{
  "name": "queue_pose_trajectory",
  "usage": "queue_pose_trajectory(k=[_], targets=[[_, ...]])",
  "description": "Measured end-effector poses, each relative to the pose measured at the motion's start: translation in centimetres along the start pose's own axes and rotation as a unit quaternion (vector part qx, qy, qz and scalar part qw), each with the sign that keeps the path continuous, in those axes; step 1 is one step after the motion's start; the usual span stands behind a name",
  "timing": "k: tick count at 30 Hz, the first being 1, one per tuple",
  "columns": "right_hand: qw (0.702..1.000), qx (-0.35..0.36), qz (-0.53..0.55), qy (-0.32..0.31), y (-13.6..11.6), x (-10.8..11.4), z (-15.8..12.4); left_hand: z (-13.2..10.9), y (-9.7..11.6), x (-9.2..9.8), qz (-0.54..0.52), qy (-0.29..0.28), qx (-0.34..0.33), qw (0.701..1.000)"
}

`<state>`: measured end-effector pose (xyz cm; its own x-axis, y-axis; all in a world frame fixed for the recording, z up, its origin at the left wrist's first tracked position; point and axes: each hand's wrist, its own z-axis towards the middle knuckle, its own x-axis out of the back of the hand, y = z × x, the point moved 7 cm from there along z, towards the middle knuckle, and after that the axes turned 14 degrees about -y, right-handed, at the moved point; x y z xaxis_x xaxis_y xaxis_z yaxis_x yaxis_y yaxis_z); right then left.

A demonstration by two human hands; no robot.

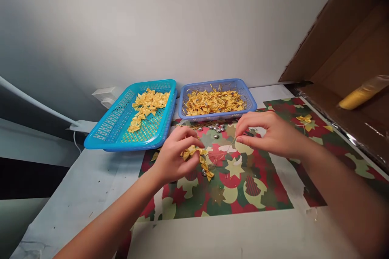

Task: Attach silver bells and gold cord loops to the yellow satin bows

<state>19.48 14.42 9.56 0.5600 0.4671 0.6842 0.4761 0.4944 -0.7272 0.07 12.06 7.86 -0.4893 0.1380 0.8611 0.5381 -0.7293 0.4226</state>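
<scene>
My left hand (179, 156) hovers over a small group of yellow bows (191, 152), its fingers apart and curved. Just right of it, a yellow bow with a silver bell (204, 173) lies on the patterned sheet, a thin gold cord looping from it. My right hand (258, 131) pinches the end of a thin gold cord (233, 142) between thumb and index finger. Several loose silver bells (216, 136) and a bundle of gold cords (199, 124) lie beyond the hands.
A turquoise basket (111, 123) with yellow bows stands at the back left. Beside it, a blue-violet basket (251, 103) holds bows with cords and bells. Another bow (304, 119) lies at the right. A cardboard box (328, 48) with a yellow roll (361, 94) stands far right.
</scene>
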Motion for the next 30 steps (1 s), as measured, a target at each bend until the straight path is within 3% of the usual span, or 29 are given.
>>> queue_pose_trajectory(k=[6,11,16,20,25,30], targets=[[1.000,-0.001,0.002,-0.004,0.2,-0.2,0.1,2.0,0.8,-3.8,0.003,-0.124,0.064,0.990],[1.000,0.005,-0.003,0.003,0.1,-0.2,0.2,1.9,1.3,-5.8,0.068,-0.116,0.056,0.989],[1.000,0.003,-0.005,0.006,0.2,0.0,0.1,0.9,1.8,-5.7,0.134,-0.114,-0.055,0.983],[1.000,-0.009,-0.004,0.012,0.5,0.5,0.0,-0.5,1.6,-4.7,0.205,-0.137,-0.136,0.959],[0.998,-0.050,-0.031,0.027,2.2,2.0,-0.7,-1.4,0.8,-4.8,0.225,-0.219,-0.113,0.943],[0.997,-0.057,-0.027,0.046,3.2,2.9,-1.0,-1.4,0.2,-4.5,0.135,-0.254,-0.057,0.956]])
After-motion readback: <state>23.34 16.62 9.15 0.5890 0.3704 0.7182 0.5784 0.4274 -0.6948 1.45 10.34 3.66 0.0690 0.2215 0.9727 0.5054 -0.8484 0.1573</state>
